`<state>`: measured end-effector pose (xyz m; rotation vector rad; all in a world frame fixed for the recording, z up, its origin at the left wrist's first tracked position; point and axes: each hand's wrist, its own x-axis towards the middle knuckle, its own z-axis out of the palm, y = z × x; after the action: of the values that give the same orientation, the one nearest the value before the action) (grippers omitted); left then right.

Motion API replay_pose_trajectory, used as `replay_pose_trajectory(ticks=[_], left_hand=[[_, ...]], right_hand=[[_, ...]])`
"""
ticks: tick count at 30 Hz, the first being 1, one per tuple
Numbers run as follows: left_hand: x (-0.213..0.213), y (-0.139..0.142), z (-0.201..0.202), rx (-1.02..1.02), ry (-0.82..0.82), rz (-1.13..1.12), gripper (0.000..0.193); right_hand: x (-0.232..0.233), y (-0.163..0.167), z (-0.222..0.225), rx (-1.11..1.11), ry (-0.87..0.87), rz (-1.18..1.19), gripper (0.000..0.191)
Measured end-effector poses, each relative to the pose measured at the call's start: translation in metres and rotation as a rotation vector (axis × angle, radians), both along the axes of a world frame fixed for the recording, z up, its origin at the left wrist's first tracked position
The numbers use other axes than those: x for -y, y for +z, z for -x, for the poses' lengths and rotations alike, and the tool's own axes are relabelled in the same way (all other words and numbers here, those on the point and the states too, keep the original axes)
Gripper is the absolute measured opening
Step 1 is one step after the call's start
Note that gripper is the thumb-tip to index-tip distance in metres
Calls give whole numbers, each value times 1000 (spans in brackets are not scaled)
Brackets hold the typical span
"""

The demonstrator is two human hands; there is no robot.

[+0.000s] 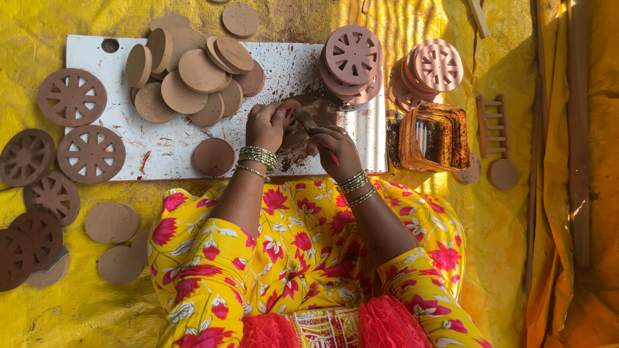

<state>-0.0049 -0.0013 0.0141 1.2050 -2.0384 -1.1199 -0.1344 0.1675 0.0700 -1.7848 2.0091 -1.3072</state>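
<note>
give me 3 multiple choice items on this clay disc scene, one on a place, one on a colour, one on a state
1. Where does the pile of plain discs lie?
A. on the white board
B. in the tub
C. on the person's lap

2. What colour is the sheet under the work?
A. blue
B. yellow
C. green

3. What is the right hand doing?
A. resting empty
B. lifting a spoked wheel
C. holding a brush to the disc

Answers:
1 A: the pile sits on the white board, at its upper left.
2 B: yellow sheet shows all round the board.
3 C: the right hand grips the brush, its bristles at the disc that the left hand steadies.
</note>
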Motion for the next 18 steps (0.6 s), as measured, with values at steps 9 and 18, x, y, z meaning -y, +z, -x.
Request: replay_pose_trajectory(ticks=[9,18], left_hand=[[-1,-6,1,-48,-32,64,23],[-1,14,-4,-59,-42,-85,26]], right_hand=[[1,-8,1,57,34,20,24],[-2,-18,5,133,-84,-23,21]])
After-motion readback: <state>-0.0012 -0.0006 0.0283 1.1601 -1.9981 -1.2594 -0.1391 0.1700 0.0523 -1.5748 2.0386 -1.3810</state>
